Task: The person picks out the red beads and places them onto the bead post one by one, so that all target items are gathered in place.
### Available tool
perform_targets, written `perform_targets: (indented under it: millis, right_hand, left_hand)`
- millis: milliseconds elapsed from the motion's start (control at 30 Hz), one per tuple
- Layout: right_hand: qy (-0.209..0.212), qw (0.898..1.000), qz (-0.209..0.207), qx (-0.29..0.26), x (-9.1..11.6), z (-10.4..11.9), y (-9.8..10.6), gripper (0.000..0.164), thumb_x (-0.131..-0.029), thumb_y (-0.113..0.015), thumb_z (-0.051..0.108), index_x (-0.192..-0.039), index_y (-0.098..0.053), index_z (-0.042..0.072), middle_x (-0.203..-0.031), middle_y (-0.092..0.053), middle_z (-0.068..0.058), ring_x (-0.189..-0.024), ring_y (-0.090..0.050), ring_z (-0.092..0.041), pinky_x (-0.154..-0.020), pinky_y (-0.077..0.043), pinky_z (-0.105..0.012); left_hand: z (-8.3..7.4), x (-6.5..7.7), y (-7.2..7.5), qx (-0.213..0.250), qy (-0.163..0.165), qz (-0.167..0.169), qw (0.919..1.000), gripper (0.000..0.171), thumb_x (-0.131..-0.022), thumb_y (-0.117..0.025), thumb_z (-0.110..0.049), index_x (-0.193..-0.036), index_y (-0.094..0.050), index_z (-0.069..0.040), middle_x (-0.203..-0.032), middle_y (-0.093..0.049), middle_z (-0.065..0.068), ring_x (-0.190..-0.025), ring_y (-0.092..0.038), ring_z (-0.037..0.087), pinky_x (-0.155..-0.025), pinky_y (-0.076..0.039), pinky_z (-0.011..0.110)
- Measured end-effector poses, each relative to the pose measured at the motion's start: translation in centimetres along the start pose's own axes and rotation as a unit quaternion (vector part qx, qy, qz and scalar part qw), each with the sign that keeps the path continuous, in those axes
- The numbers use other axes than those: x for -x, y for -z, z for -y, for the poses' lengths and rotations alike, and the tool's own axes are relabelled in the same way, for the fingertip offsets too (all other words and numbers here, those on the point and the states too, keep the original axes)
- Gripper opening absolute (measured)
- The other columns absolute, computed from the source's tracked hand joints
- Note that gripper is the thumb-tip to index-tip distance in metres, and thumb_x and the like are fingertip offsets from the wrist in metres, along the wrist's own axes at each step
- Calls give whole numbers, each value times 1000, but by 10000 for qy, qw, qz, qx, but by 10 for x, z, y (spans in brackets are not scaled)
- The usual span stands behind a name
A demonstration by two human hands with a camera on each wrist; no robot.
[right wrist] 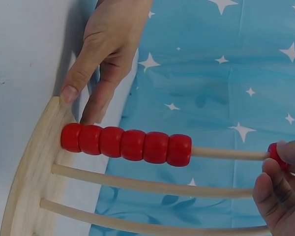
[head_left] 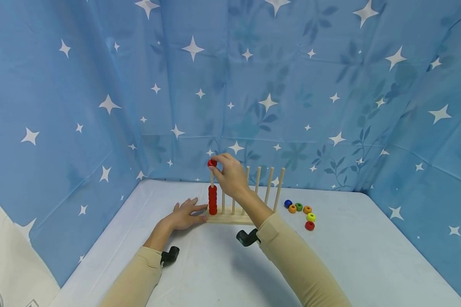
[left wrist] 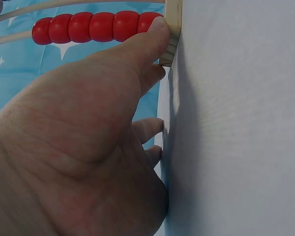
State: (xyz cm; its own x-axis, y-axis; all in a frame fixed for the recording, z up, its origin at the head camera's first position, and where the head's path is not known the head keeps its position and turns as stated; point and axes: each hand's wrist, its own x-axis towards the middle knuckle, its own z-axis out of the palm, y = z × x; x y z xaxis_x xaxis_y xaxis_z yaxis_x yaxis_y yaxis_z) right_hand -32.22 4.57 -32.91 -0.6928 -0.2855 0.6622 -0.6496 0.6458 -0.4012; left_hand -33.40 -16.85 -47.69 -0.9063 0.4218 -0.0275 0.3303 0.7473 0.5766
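Observation:
My right hand (head_left: 230, 175) pinches a red bead (head_left: 212, 163) between thumb and fingertips at the top of the leftmost wooden rod (right wrist: 231, 153) of a bead rack. Lower on that rod, several red beads (head_left: 213, 200) are stacked down to the wooden base (head_left: 230, 218). My left hand (head_left: 184, 214) lies low on the table by the base's left end, its fingers spread and fairly straight. In the left wrist view, the left thumb (left wrist: 155, 37) touches the base end beside the lowest red bead, and the index fingertip sits close to the base's edge.
Bare wooden rods (head_left: 269, 185) rise from the base to the right. Loose beads lie on the white table (head_left: 342, 247) right of the rack: blue (head_left: 288, 204), green (head_left: 299, 207), two orange (head_left: 307, 209), yellow (head_left: 311, 217) and red (head_left: 310, 225). A blue star-patterned curtain (head_left: 246, 85) surrounds the table.

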Motion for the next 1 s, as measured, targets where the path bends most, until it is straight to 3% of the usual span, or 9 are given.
perform_targets:
  millis: [433,1000]
  right_hand:
    - [-133,9996,231,46,1,0,0,29,-101,-72,22,-126,-74,8,-120,-71,-6,-64,-58,-14,-62,-52,-26]
    - [-198,9991,367,124,1,0,-1,30,-100,-73,23,-126,-75,9,-121,-72,-7,-100,-71,-23,-81,-61,-36]
  left_hand:
    - [1,-2,-2,-27,-86,54,9999,66,-100,-63,-53,-156,-51,-20,-170,-20,27,-159,-8,52,-121,4,75]
    - [1,-1,0,-38,1,20,10000,63,-100,-65,-51,-154,-53,-22,-171,-23,24,-160,-9,49,-122,2,75]
